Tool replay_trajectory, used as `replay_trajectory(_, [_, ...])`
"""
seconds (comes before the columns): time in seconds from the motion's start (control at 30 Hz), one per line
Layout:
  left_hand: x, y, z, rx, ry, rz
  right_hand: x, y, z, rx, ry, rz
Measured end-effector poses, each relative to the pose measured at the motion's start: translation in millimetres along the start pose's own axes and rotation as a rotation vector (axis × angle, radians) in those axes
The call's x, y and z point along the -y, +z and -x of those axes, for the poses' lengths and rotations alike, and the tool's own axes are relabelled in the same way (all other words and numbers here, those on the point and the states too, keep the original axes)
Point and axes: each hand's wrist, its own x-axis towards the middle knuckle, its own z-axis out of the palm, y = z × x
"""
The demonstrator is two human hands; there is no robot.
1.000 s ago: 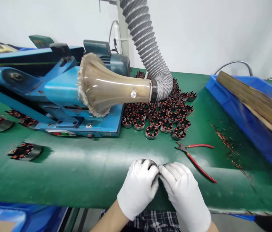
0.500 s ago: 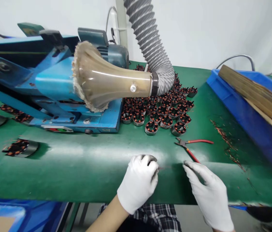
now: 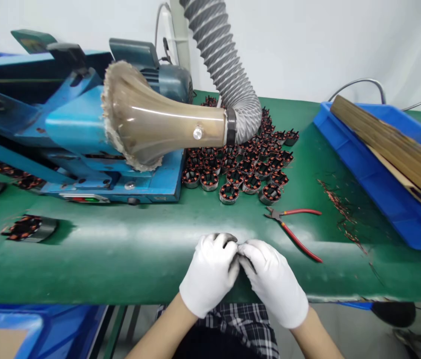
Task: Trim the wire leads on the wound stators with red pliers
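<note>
Reference: the red-handled pliers, lying on the green bench. Change over the last half second: the right hand has come back from beside the pliers and now meets the left hand at the fingertips; the lower handle, partly covered then, is fully in view. Reading: both hands are again on one spot and the pliers are not in use. Meeting point lies left of the pliers and nearer the wearer. Left fingers curled inward, right thumb and fingers drawn together in a pinch; what is grasped, if anything, is masked by the white gloves, cannot tell. Hence the direction and long axis of any piece between them not determinable. Pliers, nearest thing to the hands: jaws point left and slightly away from the wearer, handles spread, one running right, the other right and toward the wearer; long axis oblique between the two. Beyond the pliers and to their left, copper-wound cores stand clustered, the front ones with rings facing up. Far left of the pliers, a single core shows windings facing left, metal side to the right. Right of the pliers, copper wire scraps.
</note>
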Motion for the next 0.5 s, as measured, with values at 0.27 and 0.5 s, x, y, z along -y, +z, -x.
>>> replay_trajectory(0.27, [4,-3.5,4,-0.024,0.013,0.158,-13,5,-2,0.082,-0.12,0.062])
replay_trajectory(0.5, [35,-11.8,7,0.042,-0.027,0.25,-8,13,0,0.039,0.025,-0.111])
